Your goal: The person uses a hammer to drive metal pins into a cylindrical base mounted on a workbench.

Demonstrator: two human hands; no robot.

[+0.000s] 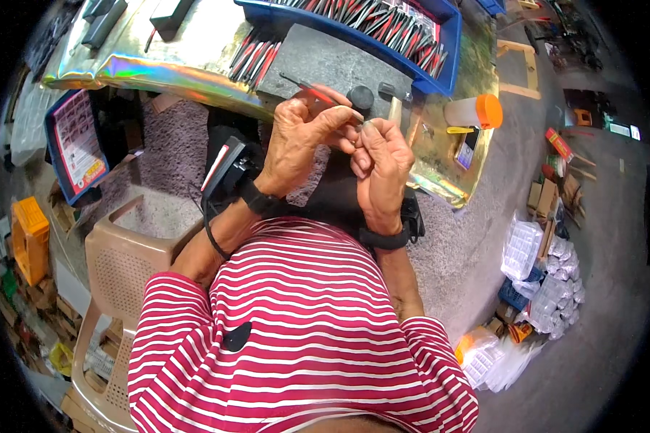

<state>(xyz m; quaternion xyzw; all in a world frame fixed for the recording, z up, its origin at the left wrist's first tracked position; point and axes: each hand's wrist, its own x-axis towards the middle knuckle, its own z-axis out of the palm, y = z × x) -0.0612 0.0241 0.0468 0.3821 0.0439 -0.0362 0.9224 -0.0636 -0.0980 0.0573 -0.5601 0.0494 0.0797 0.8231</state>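
My left hand (307,133) is closed around a slim red-and-black pen-like tool (319,94), whose thin dark tip points to the far left. Its thumb and forefinger meet the fingertips of my right hand (384,160) over the near edge of the bench. My right hand is pinched closed, and whatever lies between its fingertips is too small and hidden to name. Just beyond the fingers, a round black piece (360,97) rests on a grey slab (332,58). A small dark piece (391,91) sits to its right.
A blue tray (451,54) full of similar red-and-black tools stands at the back, with a loose pile (255,59) left of the slab. An orange-lidded jar (469,112) is at right. A plastic chair (126,252) stands left; clear plastic packs (552,285) lie on the floor.
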